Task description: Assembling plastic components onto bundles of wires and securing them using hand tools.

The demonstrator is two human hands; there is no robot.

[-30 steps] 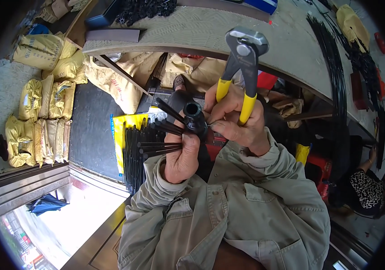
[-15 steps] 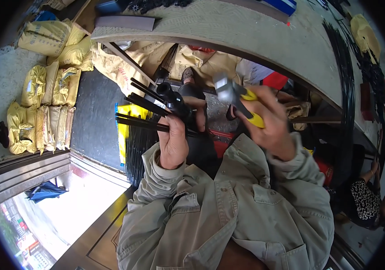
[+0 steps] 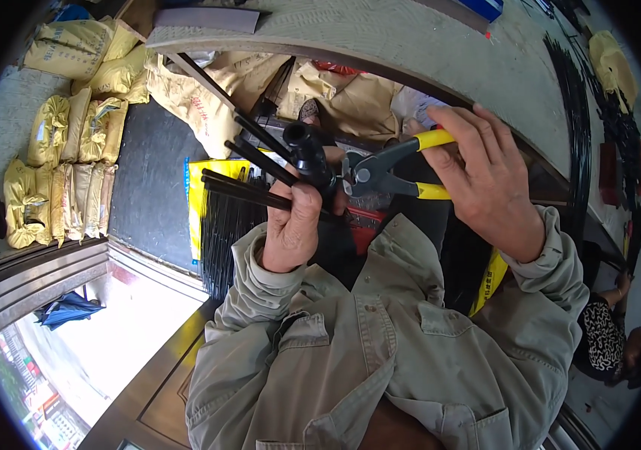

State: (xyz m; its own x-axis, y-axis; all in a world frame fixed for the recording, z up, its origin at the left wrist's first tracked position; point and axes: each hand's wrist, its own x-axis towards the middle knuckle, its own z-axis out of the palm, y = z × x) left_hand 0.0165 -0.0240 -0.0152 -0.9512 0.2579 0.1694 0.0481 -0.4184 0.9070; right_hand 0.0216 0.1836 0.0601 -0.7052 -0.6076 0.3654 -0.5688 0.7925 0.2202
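Observation:
My left hand [image 3: 295, 229] is closed round a black tubular fitting [image 3: 307, 146] whose round, hollow end points up. Several thin black rods [image 3: 249, 154] stick out from it to the left, past my thumb. From the right, my right hand [image 3: 478, 161] holds a pair of end-cutting pincers [image 3: 388, 166] by its yellow handles, which are spread apart. The pincers' jaws meet the right side of the fitting; what lies between them is too small to make out. Part of the fitting's lower end is hidden by my left fingers.
A bundle of black rods [image 3: 230, 232] stands left of my lap by a yellow bag [image 3: 196, 199]. Ahead runs a grey worktable [image 3: 380, 37] with more long rods [image 3: 571, 127] on its right. Yellow sacks [image 3: 73, 135] are stacked at the left; another person [image 3: 604, 337] sits far right.
The pincers have turned and come left, so their jaws now reach the fitting. My right hand has opened out along the spread handles. The fitting has shifted slightly right.

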